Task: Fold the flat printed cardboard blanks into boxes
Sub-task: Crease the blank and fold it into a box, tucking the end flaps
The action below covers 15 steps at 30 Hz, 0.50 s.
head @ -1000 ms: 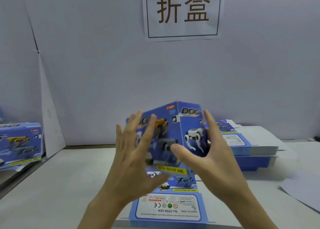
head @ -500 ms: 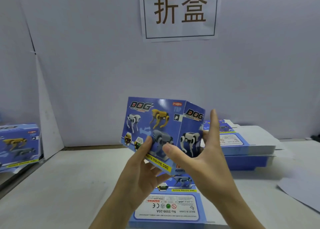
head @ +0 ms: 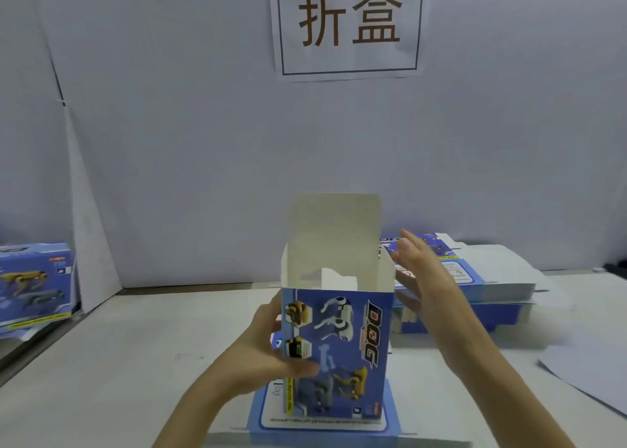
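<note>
Blue printed cardboard box is held upright over a flat blank on the desk, its top flap raised. The left hand grips its left side, thumb on the front and fingers hidden behind. The right hand, fingers straight and blurred, is beside the right wall; contact is unclear.

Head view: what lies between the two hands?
The head view shows the upright box, its top flap raised. The left hand grips its left side; the open right hand is by its upper right corner, contact unclear.
</note>
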Each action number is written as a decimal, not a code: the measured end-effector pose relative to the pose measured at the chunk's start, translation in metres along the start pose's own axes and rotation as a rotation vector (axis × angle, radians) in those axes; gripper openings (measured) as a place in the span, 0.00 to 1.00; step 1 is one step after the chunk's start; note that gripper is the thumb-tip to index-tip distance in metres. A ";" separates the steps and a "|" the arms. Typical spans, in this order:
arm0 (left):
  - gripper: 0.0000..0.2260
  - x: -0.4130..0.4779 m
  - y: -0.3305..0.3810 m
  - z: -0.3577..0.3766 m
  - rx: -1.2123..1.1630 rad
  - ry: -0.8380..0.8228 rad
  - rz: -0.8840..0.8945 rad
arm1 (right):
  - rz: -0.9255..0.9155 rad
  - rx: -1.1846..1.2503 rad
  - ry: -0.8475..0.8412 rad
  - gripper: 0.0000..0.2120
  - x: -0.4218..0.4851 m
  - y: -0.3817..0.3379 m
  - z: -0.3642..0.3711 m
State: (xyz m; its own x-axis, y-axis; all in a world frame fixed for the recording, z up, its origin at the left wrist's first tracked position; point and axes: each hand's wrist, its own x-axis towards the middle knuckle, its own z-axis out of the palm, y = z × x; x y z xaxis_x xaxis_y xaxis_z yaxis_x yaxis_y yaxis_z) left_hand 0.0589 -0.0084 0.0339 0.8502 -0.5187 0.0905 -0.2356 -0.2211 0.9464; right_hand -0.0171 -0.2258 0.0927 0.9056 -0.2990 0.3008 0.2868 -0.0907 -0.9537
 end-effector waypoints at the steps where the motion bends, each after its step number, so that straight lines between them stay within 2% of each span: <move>1: 0.43 -0.001 0.002 0.000 0.003 0.001 0.004 | 0.009 -0.001 -0.033 0.31 0.000 0.002 0.001; 4: 0.43 0.000 0.012 0.002 -0.090 0.090 0.088 | -0.003 -0.001 -0.083 0.23 -0.001 0.006 0.006; 8: 0.42 -0.001 0.016 0.005 -0.090 0.138 0.118 | -0.004 0.037 -0.084 0.15 0.005 0.014 0.000; 10: 0.42 -0.001 0.016 0.006 -0.103 0.151 0.118 | 0.004 0.115 -0.111 0.15 0.009 0.020 -0.004; 12: 0.43 0.000 0.015 0.006 -0.110 0.160 0.120 | 0.000 0.234 -0.064 0.12 0.010 0.028 -0.003; 15: 0.41 0.001 0.011 0.007 -0.103 0.182 0.135 | 0.021 0.364 -0.012 0.15 0.004 0.052 0.014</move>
State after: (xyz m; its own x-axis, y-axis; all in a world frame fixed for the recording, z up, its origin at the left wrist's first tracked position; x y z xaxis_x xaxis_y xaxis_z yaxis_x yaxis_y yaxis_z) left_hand 0.0534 -0.0176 0.0422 0.8870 -0.3787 0.2641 -0.3117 -0.0692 0.9476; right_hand 0.0059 -0.2181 0.0439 0.9156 -0.2855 0.2833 0.3585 0.2598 -0.8967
